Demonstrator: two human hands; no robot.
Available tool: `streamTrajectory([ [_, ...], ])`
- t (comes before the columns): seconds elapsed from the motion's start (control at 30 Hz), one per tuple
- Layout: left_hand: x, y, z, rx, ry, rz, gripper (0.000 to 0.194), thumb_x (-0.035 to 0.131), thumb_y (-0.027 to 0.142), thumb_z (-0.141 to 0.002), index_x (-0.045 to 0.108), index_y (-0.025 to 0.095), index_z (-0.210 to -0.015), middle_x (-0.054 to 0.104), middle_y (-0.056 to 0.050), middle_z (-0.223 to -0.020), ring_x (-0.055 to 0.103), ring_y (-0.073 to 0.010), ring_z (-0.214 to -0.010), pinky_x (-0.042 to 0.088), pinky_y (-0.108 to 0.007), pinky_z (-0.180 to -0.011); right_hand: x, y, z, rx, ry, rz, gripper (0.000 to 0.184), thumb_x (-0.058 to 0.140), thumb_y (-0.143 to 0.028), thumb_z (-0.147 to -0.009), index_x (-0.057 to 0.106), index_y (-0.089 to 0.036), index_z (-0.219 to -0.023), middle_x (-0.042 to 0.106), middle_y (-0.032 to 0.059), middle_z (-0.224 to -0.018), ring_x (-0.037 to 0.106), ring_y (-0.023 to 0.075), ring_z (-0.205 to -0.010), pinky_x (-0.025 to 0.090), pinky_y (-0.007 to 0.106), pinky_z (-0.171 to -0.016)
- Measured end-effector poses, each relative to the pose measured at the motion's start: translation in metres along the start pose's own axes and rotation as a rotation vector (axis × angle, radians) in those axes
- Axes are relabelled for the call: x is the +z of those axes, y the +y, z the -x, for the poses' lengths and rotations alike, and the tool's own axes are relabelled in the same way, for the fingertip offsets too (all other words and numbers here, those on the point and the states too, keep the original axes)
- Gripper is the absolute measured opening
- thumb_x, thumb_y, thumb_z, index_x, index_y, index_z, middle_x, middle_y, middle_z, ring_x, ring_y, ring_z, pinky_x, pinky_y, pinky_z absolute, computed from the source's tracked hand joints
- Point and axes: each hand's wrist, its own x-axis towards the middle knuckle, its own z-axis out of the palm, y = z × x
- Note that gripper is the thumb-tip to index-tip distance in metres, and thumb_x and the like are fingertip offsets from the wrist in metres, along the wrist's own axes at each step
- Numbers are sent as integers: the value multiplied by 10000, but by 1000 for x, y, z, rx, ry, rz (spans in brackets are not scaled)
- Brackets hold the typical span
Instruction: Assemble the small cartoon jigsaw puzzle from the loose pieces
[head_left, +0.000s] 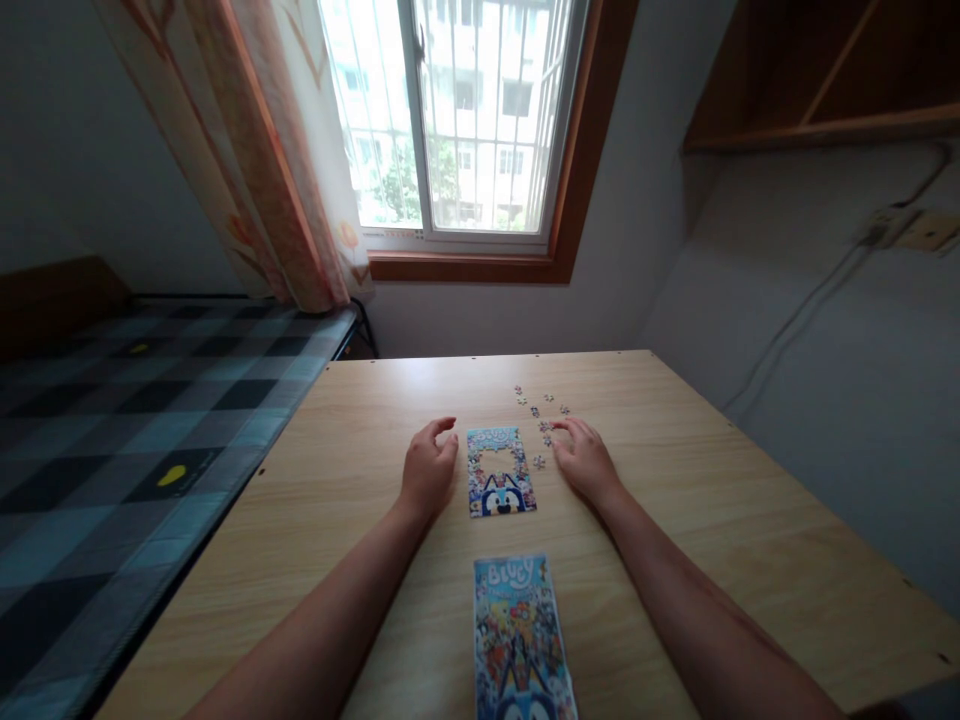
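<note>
Surroundings: bed, window and wall fittings around the worktop [315, 560].

At left, a checked bed [67, 450] lies beside the worktop; a floral curtain [262, 150] hangs left of the barred, wood-framed window [480, 130]. Upper right, a wooden shelf [840, 110] is mounted above a cable [795, 325] running down the wall [900, 390].

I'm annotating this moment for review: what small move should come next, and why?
Probably the right hand should pinch the loose piece by its index fingertip. That piece looks closest to hand, and the partly assembled puzzle has a gap in its middle. Whether it fits there, I cannot tell.
</note>
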Motion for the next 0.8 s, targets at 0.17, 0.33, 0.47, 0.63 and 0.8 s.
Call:
streamTrajectory([
  [0.17, 0, -1, 0, 4, 0, 2, 299, 562, 280, -866, 707, 195, -1113, 739, -104, -1163, 674, -273, -1122, 501, -479, -1050, 8, 6, 4, 61, 61, 41, 374, 597, -300, -836, 712, -237, -1186, 686, 116, -1278, 548, 323, -1279, 353, 515, -1152],
  [0.33, 0, 1, 0, -3, -2, 2, 302, 557, 273, -868, 703, 188, -1118, 736, -106, -1167, 674, -270, -1117, 500, -474, -1048, 14, 9, 8, 106, 27, 75, 414, 586, -320, -869, 697, -275, -1266, 648, 123, -1363, 487, 366, -1350, 292, 594, -1152],
  [0.47, 0, 2, 0, 1, 1, -8, 296, 557, 264, -863, 707, 188, -1107, 738, -104, -1163, 673, -270, -1116, 499, -475, -1050, 15, 9, 7, 101, 7, 82, 365, 561, -327, -900, 724, -312, -1226, 652, 107, -1356, 465, 359, -1371, 271, 609, -1157],
  [0.63, 0, 3, 1, 0, -9, -18, 300, 551, 271, -875, 711, 183, -1113, 738, -104, -1167, 664, -272, -1134, 486, -475, -1069, 7, 5, 6, 115, 0, 102, 318, 561, -286, -902, 761, -273, -1149, 627, 135, -1375, 412, 381, -1409, 248, 648, -1160],
  [0.8, 1, 6, 1, -7, -17, -13, 314, 555, 260, -875, 712, 170, -1131, 736, -106, -1177, 663, -268, -1132, 486, -457, -1070, -13, -5, 5, 115, -13, 179, 177, 623, -303, -880, 767, -219, -943, 562, 137, -1450, 299, 382, -1474, 188, 661, -1177],
])
